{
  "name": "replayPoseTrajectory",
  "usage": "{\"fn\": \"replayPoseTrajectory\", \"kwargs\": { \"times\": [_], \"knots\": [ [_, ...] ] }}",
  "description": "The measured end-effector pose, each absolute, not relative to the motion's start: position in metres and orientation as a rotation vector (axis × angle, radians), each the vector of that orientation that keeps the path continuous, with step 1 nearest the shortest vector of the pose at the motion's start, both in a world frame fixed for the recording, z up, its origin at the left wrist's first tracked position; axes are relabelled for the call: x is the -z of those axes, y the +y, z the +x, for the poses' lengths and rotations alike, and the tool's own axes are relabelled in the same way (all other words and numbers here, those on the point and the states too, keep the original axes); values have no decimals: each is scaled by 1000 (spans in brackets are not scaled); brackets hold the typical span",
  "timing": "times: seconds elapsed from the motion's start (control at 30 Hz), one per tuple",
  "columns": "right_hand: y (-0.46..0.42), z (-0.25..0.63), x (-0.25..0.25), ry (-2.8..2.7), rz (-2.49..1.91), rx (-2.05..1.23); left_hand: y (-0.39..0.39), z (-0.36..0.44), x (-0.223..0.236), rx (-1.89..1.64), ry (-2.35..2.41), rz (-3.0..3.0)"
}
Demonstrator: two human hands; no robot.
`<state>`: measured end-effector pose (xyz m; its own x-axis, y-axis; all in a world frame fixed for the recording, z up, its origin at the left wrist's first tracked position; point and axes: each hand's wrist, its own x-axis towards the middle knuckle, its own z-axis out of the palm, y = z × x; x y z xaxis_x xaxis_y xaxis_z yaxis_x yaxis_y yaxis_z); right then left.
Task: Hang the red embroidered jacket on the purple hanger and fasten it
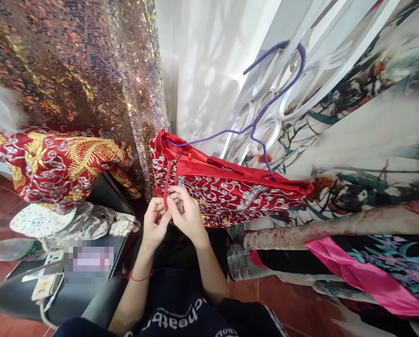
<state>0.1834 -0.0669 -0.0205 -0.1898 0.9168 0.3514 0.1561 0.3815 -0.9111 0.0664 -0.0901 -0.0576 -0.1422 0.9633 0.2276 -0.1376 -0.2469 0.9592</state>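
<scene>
A red skirt-like garment (244, 196) with silver and gold embroidery hangs on a purple wire hanger (227, 132). From the left end of its waistband drops a narrow red ribbon (167, 180). My left hand (155, 222) pinches the lower part of this ribbon, thumb against curled fingers. Close against it, my right hand (189, 217) also has its thumb and fingertips closed on the ribbon, in front of the embroidered cloth. The fingers partly hide the ribbon's end. A thin red cord circles my left wrist.
At left, a red and gold embroidered garment (72, 159) drapes over a black chair. A white dotted cap (43, 221), a power strip (48, 276) and a plastic bottle (9, 249) lie below it. Sequined fabric (72, 56) hangs behind; floral cloths (378, 154) hang right, beside white openwork (314, 70).
</scene>
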Motion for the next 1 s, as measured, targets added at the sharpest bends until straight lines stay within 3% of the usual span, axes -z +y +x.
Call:
{"fn": "replayPoseTrajectory", "kwargs": {
  "times": [0.43, 0.6, 0.83, 1.0],
  "knots": [
    [-73, 196, 29, -1651, -851, -719, -89, 56, 57, -1410, 1179, 1308],
    [-72, 193, 32, -1415, -823, -627, -88, 55, 57, -1429, 1262, 1294],
    [-66, 192, 45, -1322, -721, -1271, -87, 58, 50, -1493, 1161, 1261],
    [-67, 191, 49, -1249, -805, -1287, -87, 60, 49, -1600, 1070, 1141]
  ]
}}
